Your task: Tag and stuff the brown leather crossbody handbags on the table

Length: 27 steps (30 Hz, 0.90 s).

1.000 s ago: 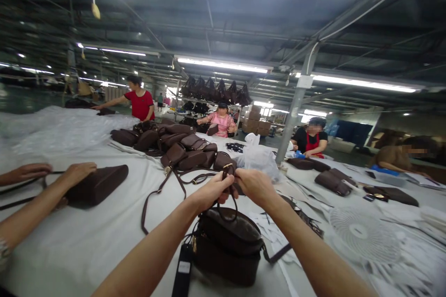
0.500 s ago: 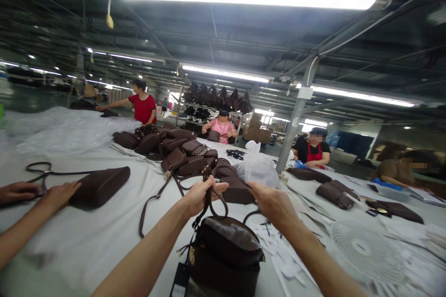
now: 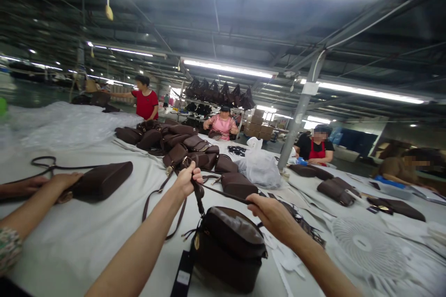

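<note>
A dark brown handbag point(image 3: 228, 255) stands on the white-covered table in front of me, its top showing a greyish sheet and a black tag point(image 3: 183, 274) hanging at its left. My left hand point(image 3: 187, 179) is closed around the bag's strap near its buckle, above the bag's left side. From there the strap point(image 3: 223, 192) runs taut to my right hand point(image 3: 262, 206), which pinches it above the bag's right side. Just beyond my hands lies another brown bag point(image 3: 239, 184).
A heap of brown bags point(image 3: 181, 141) lies ahead. At left, a co-worker's hands point(image 3: 62, 183) touch another bag point(image 3: 106, 181). A white plastic bag point(image 3: 259, 167), a grey post point(image 3: 296, 116) and a round white fan point(image 3: 365, 246) are to the right. Other people work around the table.
My left hand has moved left and my right hand slightly lower, drawing the previously looped strap out straight between them. The co-worker in red at the back now has a dark bag by the outstretched hand.
</note>
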Tool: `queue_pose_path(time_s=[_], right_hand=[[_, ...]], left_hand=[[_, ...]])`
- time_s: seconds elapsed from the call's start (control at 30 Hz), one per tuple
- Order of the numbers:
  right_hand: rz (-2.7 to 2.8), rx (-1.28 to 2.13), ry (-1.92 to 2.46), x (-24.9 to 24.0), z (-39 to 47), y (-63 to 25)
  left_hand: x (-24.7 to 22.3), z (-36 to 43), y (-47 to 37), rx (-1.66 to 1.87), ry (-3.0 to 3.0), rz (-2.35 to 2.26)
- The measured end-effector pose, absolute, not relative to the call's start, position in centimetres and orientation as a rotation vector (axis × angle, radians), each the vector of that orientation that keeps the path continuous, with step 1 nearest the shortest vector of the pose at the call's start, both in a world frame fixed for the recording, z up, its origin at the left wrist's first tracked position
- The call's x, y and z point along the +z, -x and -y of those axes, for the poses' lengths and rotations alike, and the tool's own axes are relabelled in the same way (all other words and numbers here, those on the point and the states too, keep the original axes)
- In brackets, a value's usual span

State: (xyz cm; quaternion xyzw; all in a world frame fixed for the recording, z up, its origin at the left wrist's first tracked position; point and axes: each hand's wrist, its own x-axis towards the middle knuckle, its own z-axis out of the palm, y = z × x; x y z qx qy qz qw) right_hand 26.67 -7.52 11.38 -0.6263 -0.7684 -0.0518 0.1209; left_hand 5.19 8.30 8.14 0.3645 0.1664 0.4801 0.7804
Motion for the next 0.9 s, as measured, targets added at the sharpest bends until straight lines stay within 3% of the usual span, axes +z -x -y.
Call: queue_pose_path(time_s=[0.17,0.3,0.53,0.77,0.9], right_hand=[[2.267,-0.438,1.849,12.4,6.9,-26.7],[2.227,-0.476,1.914,13.2,5.5,-24.2],[2.157,-0.037,1.836,14.2,5.3,-26.5],[2.452,-0.621,1.705,14.8,6.8,-25.2],[2.656,-0.659,1.777,15.4,6.6,-24.4]], left_hand=[[8.7,-6.4,-7.0,0.867,-1.075,-0.409],[9.4,-3.5,-9.8,0.642,-1.349,-0.416],[10.4,-3.7,-8.7,0.388,-1.645,-0.499],[11.5,-3.8,-8.9,0.16,-1.846,-0.572],[11.7,-3.8,-9.4,0.076,-1.91,-0.536]])
